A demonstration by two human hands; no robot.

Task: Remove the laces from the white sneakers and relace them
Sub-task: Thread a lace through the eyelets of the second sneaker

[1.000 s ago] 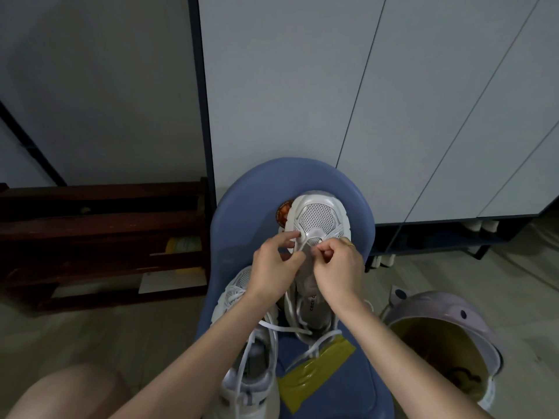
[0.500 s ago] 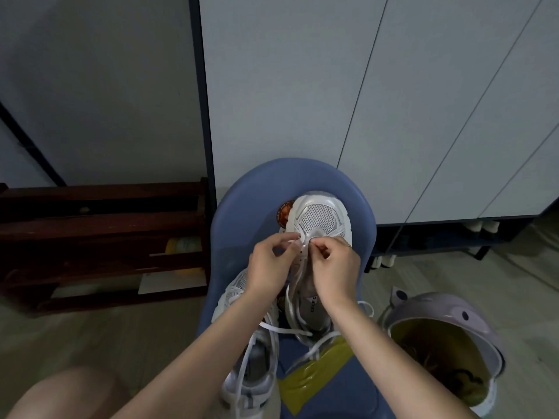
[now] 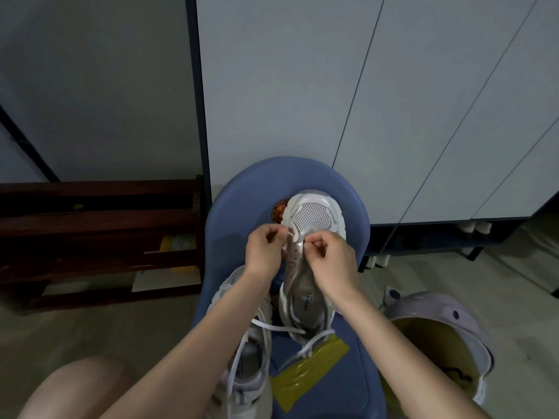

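White lace (image 3: 289,235) is pinched by the left hand (image 3: 262,251) at the front eyelets; the other side is pinched by the right hand (image 3: 331,257). Beneath them, the sneaker (image 3: 308,267) is set on a blue chair (image 3: 242,207), the second sneaker (image 3: 248,352) laid beside it.

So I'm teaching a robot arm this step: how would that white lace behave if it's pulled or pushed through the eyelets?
Probably floppy: the white lace trails in loose curves across the blue chair. Likely light, since the left hand lifts its end with a fingertip pinch. Pushing would probably buckle it; pulling from the sneaker seems safer.
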